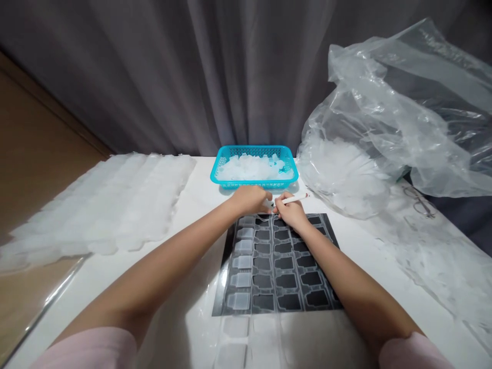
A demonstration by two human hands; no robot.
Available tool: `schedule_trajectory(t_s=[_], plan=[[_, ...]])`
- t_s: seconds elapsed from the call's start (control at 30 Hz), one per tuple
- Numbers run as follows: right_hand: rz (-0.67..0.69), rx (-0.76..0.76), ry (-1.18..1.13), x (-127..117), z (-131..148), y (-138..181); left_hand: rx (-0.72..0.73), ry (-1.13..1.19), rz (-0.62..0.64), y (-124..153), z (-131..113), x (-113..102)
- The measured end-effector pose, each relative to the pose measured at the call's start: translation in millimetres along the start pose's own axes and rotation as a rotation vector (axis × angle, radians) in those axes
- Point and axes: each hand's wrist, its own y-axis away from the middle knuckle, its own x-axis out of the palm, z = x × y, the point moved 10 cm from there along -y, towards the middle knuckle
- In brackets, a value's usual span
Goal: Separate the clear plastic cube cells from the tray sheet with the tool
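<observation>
My right hand (291, 211) grips a slim white pen-like tool (295, 199), whose tip end is hidden by the fingers. Close beside it, my left hand (251, 200) is closed, with fingers bent together at the far edge of a clear plastic sheet (274, 266); what they pinch is too small to make out. The sheet lies over a black mat (220, 302) and has rows of tab-shaped outlines. Frosted pieces (241, 280) fill its left column, while black shows through the other outlines. Its near end runs past the mat onto the white table.
Beyond my hands stands a blue basket (253, 182) holding a heap of frosted pieces (249, 166). Stacked frosted sheets (103, 200) lie left. A large clear bag (346, 169) stands right, near scissors (421, 202) and clear plastic scraps (434, 261). A grey curtain (161, 77) hangs behind.
</observation>
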Motion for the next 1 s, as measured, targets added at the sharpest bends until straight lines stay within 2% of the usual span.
schedule_trajectory(t_s=[0.17, 0.4, 0.7, 0.77, 0.83, 0.9, 1.0], plan=[[0.011, -0.02, 0.016, 1, 1, -2, -0.034, -0.004, 0.007, -3, 1, 3], [0.03, -0.046, 0.095, 3, 2, -3, 0.0, -0.003, 0.033, -5, 1, 12], [0.06, -0.044, 0.18, 6, 7, -1, 0.023, 0.158, -0.131, 15, 14, 17], [0.061, -0.036, 0.193, 6, 7, -1, 0.049, 0.255, -0.215, 19, 16, 14], [0.057, -0.027, 0.201, 5, 6, 0, 0.053, 0.439, -0.373, 26, 26, 4], [0.052, -0.018, 0.199, 5, 5, 0, -0.038, 0.692, -0.577, 39, 51, -8], [0.051, -0.007, 0.179, 6, 2, 0, -0.259, 1.115, -0.902, 69, 102, -20]])
